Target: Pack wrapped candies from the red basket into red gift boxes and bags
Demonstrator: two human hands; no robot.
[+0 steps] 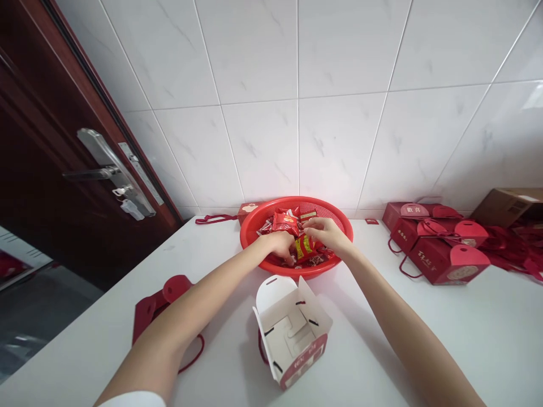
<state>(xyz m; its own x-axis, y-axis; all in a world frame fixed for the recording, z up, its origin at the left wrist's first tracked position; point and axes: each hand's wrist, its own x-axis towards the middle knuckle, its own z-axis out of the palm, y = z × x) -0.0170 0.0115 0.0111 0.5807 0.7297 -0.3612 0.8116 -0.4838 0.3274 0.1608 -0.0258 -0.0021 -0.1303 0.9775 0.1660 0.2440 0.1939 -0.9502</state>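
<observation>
Among wrapped sweets [286,222] in a red plastic basket [345,226] are both of my hands. My left hand [280,244] reaches down into the near left part, its fingers curled together; anything between the fingertips is hidden. My right hand [326,230] hovers at the right side with bent fingers slightly apart, and I see nothing held in them. A yellow and red sweet packet [304,247] lies between the two hands. In front of the basket stands an open gift box [292,333], white inside and red outside, its flaps raised and its visible floor bare.
Several closed red gift boxes [445,257] with cord handles stand at the right, beside a brown cardboard box [509,212]. Another red box [159,299] is partly behind my left forearm. A small red packet [372,221] lies near the tiled wall. A door [51,141] is at the left.
</observation>
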